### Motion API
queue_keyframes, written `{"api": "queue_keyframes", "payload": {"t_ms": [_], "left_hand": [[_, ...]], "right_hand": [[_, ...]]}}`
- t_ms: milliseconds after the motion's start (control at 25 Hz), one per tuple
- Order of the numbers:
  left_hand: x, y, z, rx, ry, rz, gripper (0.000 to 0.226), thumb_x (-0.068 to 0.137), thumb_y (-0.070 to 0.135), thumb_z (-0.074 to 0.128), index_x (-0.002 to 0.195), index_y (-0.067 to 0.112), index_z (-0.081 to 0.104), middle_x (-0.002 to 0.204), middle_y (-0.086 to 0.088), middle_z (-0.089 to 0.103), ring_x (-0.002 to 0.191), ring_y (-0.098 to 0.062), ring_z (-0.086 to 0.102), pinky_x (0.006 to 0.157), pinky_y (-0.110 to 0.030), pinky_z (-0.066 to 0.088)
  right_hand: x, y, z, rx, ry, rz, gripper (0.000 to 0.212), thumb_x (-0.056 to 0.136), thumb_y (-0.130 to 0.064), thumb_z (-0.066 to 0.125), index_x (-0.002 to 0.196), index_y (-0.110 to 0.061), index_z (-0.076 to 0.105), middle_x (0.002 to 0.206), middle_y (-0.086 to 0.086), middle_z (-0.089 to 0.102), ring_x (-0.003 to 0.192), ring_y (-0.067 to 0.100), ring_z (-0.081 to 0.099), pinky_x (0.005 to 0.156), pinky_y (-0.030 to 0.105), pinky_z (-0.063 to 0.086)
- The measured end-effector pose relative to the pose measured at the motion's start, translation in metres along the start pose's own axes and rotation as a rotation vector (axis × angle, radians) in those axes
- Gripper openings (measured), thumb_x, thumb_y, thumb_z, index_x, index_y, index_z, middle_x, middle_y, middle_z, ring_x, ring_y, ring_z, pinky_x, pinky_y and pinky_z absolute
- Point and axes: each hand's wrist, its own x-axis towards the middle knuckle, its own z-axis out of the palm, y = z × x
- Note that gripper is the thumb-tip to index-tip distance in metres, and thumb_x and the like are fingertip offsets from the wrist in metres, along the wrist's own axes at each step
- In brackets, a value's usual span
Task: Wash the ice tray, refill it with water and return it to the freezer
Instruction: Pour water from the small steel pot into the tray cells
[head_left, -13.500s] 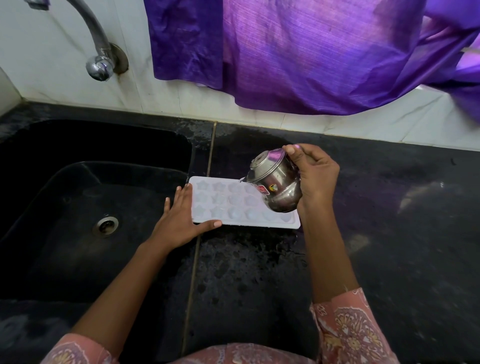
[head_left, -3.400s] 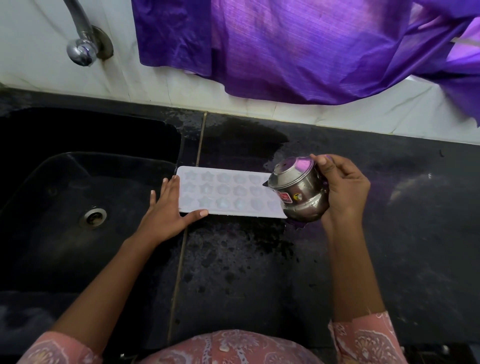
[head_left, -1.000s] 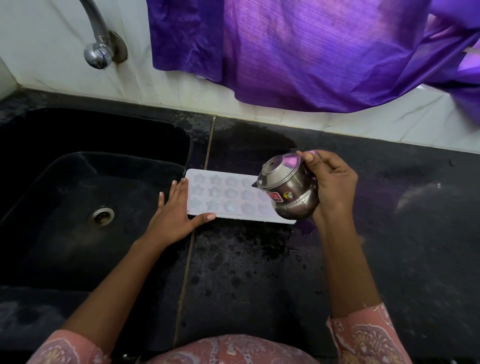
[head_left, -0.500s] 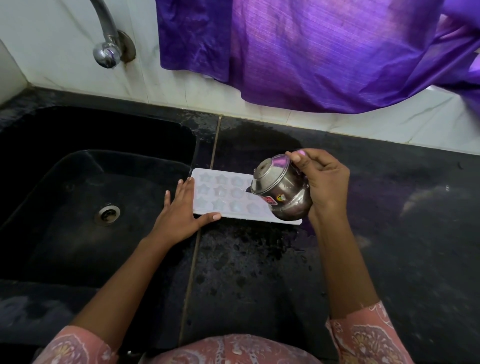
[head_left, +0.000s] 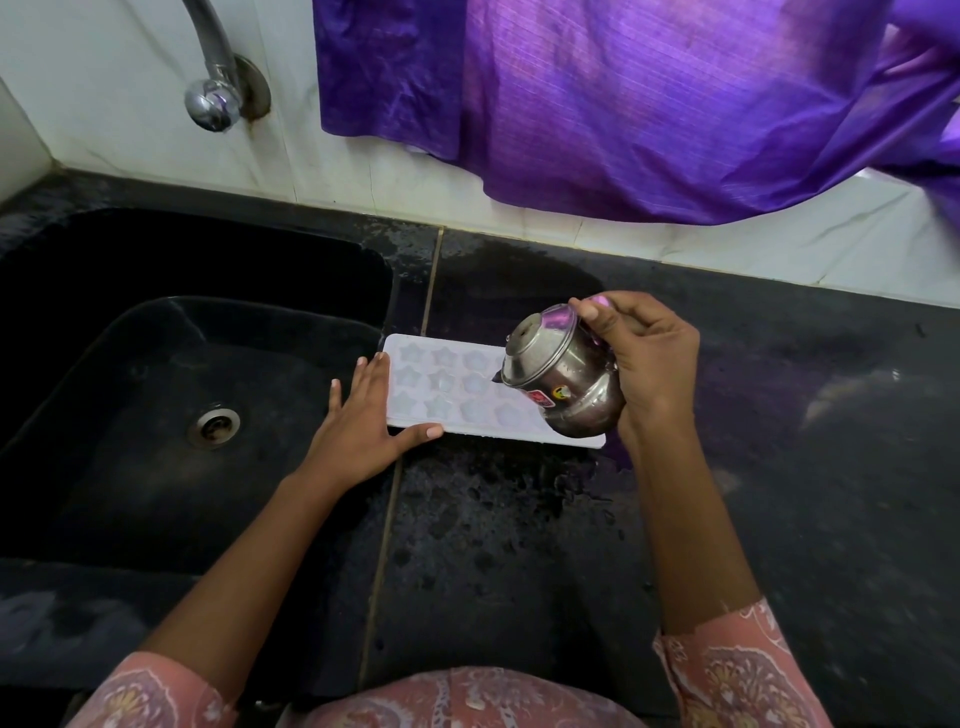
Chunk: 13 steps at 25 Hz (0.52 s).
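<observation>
You are pressing your flat, open left hand (head_left: 363, 421) on the 9 o'clock end of the ice tray (head_left: 447, 389), lying lengthwise 9-to-3 on the counter (head_left: 779, 467), while your right hand (head_left: 644, 364) is gripping a steel pot (head_left: 563, 384), tipping its mouth toward 9 o'clock.

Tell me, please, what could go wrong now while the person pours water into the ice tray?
The steel pot is tilted steeply over the ice tray, so water may overshoot the small moulds onto the already wet counter. The left hand only rests flat against the tray's end beside the sink, so a nudge could spill it.
</observation>
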Motion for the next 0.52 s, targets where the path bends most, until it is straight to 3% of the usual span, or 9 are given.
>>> {"api": "queue_keyframes", "payload": {"t_ms": [520], "left_hand": [[0.0007, -0.0002, 0.0007, -0.004, 0.008, 0.004, 0.119, 0.061, 0.08, 0.038, 0.149, 0.014, -0.006, 0.16, -0.001, -0.004, 0.144, -0.01, -0.012, 0.112, -0.036, -0.014]], "right_hand": [[0.0035, -0.0036, -0.0008, -0.021, 0.004, -0.025, 0.013, 0.073, -0.003, 0.073, 0.077, -0.014, 0.066, 0.062, -0.016, 0.069, 0.063, -0.005, 0.063, 0.061, 0.01, 0.048]]}}
